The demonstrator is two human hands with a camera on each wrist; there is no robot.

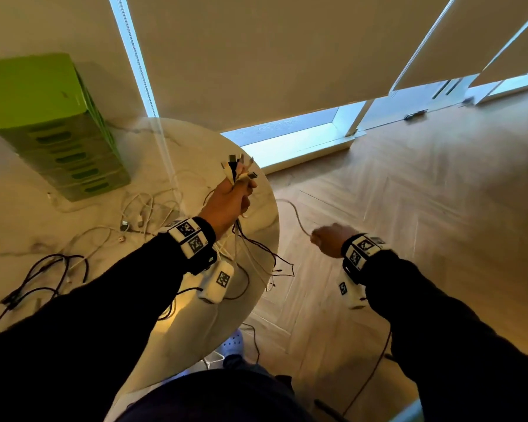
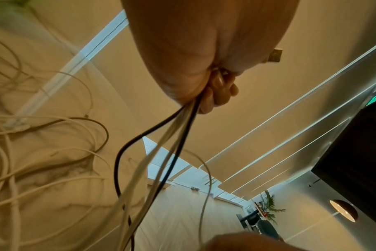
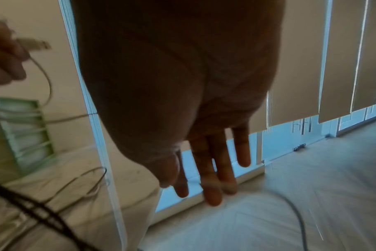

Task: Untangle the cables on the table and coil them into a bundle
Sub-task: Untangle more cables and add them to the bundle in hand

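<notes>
The left hand (image 1: 226, 199), at the centre of the head view, was raised over the table (image 1: 171, 327) edge with its fingers curled tight round a sheaf of plugs (image 1: 237, 169) fanning above the fist; the white and black cables (image 2: 161, 152) hung from below the fist in the left wrist view, down toward the table. The right hand (image 1: 329, 240), right of centre and out over the floor (image 1: 409, 193), appeared to have a single white cable (image 1: 296, 214) running to it in an arc from the left fist; the head view suggested a closed grip, while the right wrist view showed fingers (image 3: 213, 186) hanging nearly straight, so I cannot tell whether it was pinching or only sliding along the strand. More cables, a white tangle (image 1: 141, 211) and a black tangle (image 1: 40, 278), lay loose on the table at left, near a green box (image 1: 52, 126) in the upper left. The step looked like untangling, one cable being drawn clear of the held ends; coiling was not yet begun. The next move likely called for a firm pinch and a steady outward pull, the left fist holding fast.
</notes>
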